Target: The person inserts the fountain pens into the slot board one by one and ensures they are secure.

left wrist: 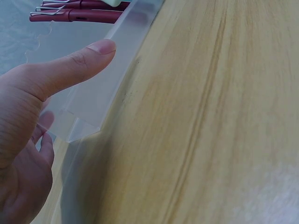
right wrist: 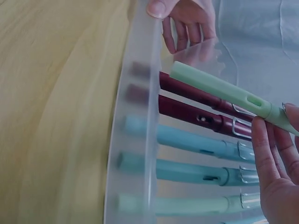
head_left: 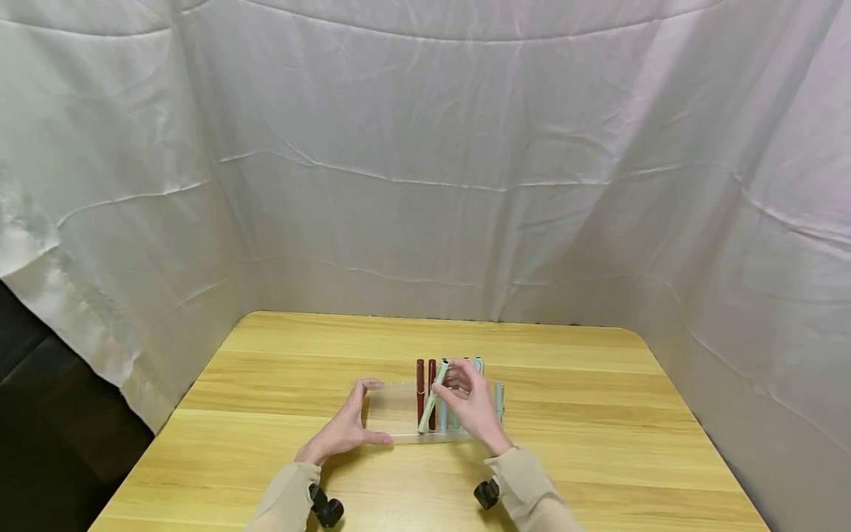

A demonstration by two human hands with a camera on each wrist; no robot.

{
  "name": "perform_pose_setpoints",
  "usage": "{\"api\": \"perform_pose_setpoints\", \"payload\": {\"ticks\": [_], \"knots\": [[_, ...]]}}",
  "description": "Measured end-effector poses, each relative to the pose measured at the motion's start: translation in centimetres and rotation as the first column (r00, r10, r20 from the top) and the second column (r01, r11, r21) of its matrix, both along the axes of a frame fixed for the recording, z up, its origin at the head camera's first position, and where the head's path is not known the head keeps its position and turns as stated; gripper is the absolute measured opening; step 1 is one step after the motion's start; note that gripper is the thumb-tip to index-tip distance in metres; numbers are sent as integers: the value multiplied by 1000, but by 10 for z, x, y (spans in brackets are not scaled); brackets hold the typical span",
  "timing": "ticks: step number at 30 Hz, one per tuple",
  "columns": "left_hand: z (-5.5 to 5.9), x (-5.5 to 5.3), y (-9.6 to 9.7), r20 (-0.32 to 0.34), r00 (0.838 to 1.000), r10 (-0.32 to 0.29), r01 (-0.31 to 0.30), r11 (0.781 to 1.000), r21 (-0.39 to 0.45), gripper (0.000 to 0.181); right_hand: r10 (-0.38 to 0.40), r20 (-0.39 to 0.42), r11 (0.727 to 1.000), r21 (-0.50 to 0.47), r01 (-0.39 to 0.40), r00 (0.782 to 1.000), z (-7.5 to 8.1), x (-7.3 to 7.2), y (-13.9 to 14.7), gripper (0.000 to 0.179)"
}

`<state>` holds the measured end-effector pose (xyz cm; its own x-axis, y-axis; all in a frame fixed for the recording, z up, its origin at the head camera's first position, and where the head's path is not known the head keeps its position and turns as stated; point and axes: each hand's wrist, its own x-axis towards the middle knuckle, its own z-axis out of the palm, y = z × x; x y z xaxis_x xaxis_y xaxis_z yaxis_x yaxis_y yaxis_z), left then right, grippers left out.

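Observation:
A clear plastic pen stand (head_left: 392, 410) is above the wooden table, tilted. My left hand (head_left: 347, 427) holds its left end, thumb (left wrist: 91, 58) on the front lip and fingers behind. Between the thumb and fingers of my right hand (head_left: 473, 405) is a light green pen (right wrist: 219, 88), held at a slant over the stand and pinched near its clip. Under it, two dark red pens (right wrist: 187, 112) lie side by side in the stand. Beside them come a light blue pen (right wrist: 187, 139), a teal pen (right wrist: 191, 170) and another light green pen (right wrist: 187, 205). My right hand hides part of the row.
The wooden table (head_left: 598, 414) extends around the stand. To the right of my right hand is a pale blue pen (head_left: 499, 399); whether it touches the stand I cannot tell. A pale cloth curtain (head_left: 425, 222) hangs behind the table and along its sides.

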<state>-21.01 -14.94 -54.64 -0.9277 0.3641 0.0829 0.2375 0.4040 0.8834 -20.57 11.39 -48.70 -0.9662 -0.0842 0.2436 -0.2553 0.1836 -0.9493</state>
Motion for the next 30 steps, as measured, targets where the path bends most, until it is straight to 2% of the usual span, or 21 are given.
{"api": "perform_pose_setpoints", "payload": {"ticks": [12,24,30], "knots": [[0,-2,0,-24,999,-21,22,1000,21,103,-6,-12,1000,-2,6,1000,-7,-4,-11,44],[0,-1,0,-21,1000,-10,10,1000,3,104,2,-132,1000,23,2,991,-16,0,-25,46],[-2,-2,0,-30,999,-10,10,1000,-1,103,16,-227,998,59,-3,974,-19,1,-29,49]]}}
